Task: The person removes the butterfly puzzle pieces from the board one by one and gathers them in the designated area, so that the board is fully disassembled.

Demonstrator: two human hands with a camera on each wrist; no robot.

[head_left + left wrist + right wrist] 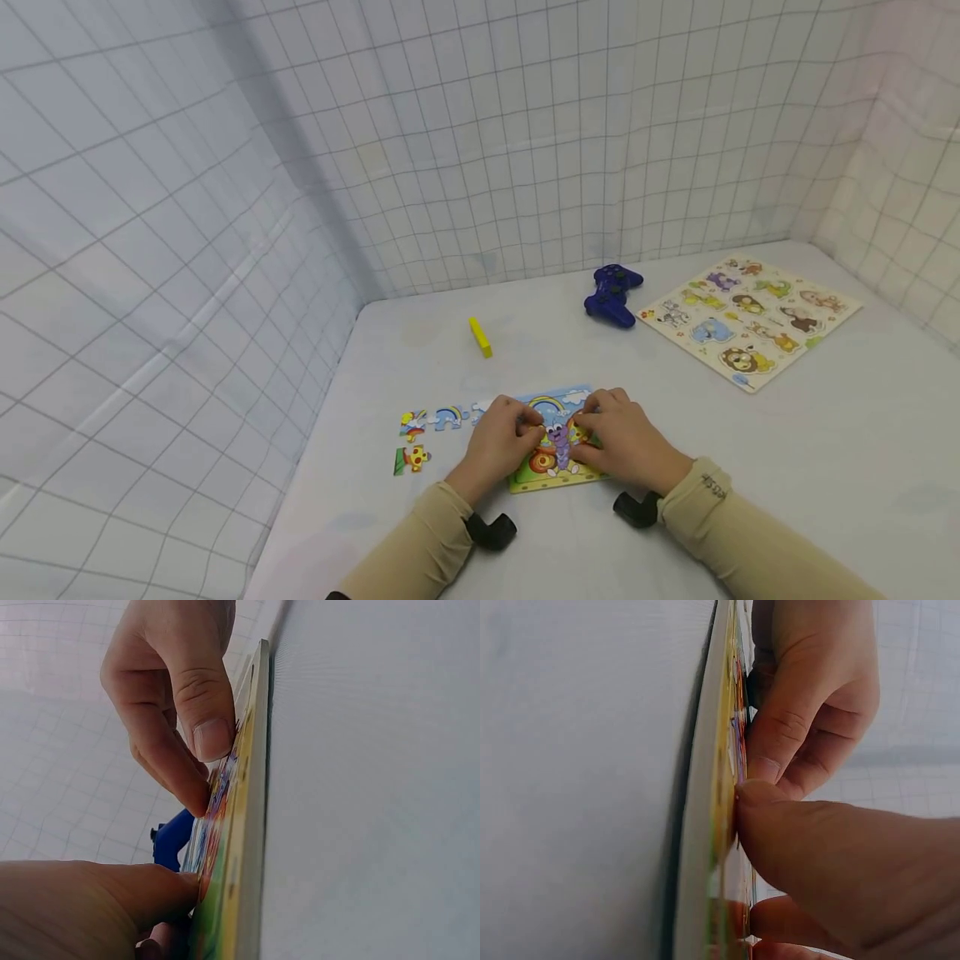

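A butterfly-and-rainbow jigsaw puzzle lies in a shallow board in front of me. My left hand rests at its left side, its thumb and fingertips touching the picture near the butterfly. From the right, my right hand holds a puzzle piece bearing the butterfly's wing between thumb and fingers, low at the board's surface. Up close in the right wrist view, the right thumb presses at the picture's surface beside the left hand. Hands cover parts of the puzzle.
Loose puzzle pieces lie left of the board, including a rainbow piece and a yellow one. Farther back are a yellow block, a blue game controller and an animal puzzle board. Grid-patterned cloth walls enclose the white table.
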